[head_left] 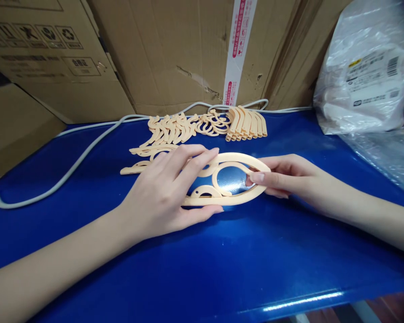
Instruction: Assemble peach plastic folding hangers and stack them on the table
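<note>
A cream plastic folding clothes hanger (237,157) is held just above the blue table, its curved arms folded together around a round hook. My left hand (168,188) wraps over its left part, fingers along the far edge and thumb along the near edge. At the other end, my right hand (289,175) pinches the curved tip between thumb and fingers. Behind my left hand lies another folded cream hanger (133,170), partly hidden by the fingers and wrist.
Toward the back of the blue table (188,269) lie rows of cream curved pieces (175,130), loose hooks (212,123) and hanger arms (247,124). A white cable (97,141) runs along the back and left. Cardboard boxes (182,49) stand behind; a clear plastic bag (363,80) sits at right.
</note>
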Motion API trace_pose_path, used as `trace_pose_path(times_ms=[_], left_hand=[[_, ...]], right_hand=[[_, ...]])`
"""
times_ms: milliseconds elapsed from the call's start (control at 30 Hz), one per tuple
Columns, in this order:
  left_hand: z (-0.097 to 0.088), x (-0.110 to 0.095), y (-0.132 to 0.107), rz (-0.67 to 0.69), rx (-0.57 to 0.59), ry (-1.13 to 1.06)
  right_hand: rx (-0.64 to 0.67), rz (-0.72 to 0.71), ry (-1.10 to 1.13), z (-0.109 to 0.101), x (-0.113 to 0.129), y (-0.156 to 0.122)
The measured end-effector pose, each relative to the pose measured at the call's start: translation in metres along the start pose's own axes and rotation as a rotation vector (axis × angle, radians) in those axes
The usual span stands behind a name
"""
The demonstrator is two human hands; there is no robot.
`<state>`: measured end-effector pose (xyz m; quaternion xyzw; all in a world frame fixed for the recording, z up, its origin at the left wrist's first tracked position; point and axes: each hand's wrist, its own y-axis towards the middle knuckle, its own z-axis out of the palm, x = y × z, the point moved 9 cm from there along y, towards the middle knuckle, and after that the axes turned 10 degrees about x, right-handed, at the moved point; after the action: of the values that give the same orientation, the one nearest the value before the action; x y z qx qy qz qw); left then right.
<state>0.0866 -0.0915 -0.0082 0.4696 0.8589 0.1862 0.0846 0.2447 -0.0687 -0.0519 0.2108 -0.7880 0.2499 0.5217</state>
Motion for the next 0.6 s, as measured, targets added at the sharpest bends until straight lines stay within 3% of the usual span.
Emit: trace_pose_path(times_ms=[300,600], left_hand=[[0.007,-0.004,0.003,0.06,0.06,0.063],[0.01,-0.004,0.002,0.049,0.089,0.123]], right_hand=[[0.067,-0.025,0.229,0.01,-0.002,0.003],[0.079,-0.027,0.224,0.012,-0.003,0.003]])
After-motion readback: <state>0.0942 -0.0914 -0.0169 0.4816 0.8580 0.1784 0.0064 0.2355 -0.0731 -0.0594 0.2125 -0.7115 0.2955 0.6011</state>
